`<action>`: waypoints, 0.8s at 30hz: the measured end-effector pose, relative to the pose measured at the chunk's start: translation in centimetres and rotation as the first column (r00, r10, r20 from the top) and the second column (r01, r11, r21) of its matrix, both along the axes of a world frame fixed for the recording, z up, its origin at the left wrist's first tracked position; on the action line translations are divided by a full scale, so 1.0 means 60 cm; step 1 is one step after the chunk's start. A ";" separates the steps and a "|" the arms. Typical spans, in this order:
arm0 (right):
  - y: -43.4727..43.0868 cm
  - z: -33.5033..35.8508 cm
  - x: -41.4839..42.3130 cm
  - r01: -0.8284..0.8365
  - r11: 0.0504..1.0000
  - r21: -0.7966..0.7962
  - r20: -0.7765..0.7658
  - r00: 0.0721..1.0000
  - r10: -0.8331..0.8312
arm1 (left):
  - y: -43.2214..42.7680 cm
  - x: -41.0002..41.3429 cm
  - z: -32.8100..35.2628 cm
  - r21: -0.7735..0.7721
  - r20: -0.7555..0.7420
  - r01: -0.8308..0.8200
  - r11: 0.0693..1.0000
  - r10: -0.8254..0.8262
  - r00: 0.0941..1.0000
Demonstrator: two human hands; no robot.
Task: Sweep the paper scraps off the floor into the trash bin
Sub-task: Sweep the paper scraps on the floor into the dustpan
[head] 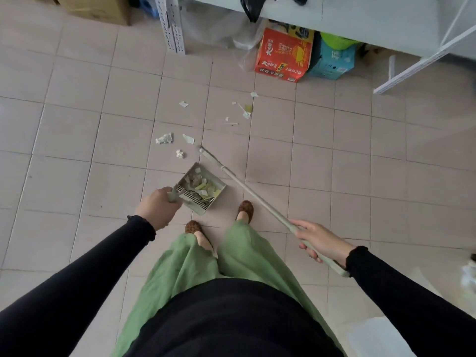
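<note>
Paper scraps (164, 138) lie loose on the pale tiled floor (77, 119), ahead of the person's feet and well short of the orange carton (283, 55) under the shelving. They fall into two groups: three crumpled wads just beyond the dustpan's mouth, toward the left, and a thinner scatter of small bits (244, 112) farther out and to the right. No trash bin is clear to me from here.

The broom (247, 191) runs as one long slanted line from the right hand (318, 240), whose fingers are curled shut around the handle, up and left to its narrow head (203, 150), which sits on the tile just right of the nearest wads. The dustpan (201, 188) is already part full of scraps, gripped at its short handle by the closed left hand (159, 210).

So the near wads lie nearer the left hand and the pan, with the broom head beside them; I'd guess a short pull toward the pan would gather them, while the far scatter needs a longer reach.
</note>
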State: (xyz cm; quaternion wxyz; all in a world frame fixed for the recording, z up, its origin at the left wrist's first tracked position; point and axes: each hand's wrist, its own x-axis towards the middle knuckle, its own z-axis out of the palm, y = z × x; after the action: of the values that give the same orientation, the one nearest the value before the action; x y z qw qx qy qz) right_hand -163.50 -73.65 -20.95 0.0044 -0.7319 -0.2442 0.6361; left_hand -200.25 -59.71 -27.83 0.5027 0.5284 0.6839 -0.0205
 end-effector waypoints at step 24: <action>-0.048 -0.064 -0.055 0.075 0.993 0.092 -0.056 0.996 -0.070 | -0.104 -0.061 0.008 0.023 0.030 -0.141 0.990 0.141 0.990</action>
State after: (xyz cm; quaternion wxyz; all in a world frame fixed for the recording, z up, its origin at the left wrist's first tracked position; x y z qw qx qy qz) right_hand -166.79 -76.56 -24.79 0.0684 -0.7221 -0.2471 0.6425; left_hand -203.91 -65.92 -27.37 0.5060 0.4852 0.7125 0.0313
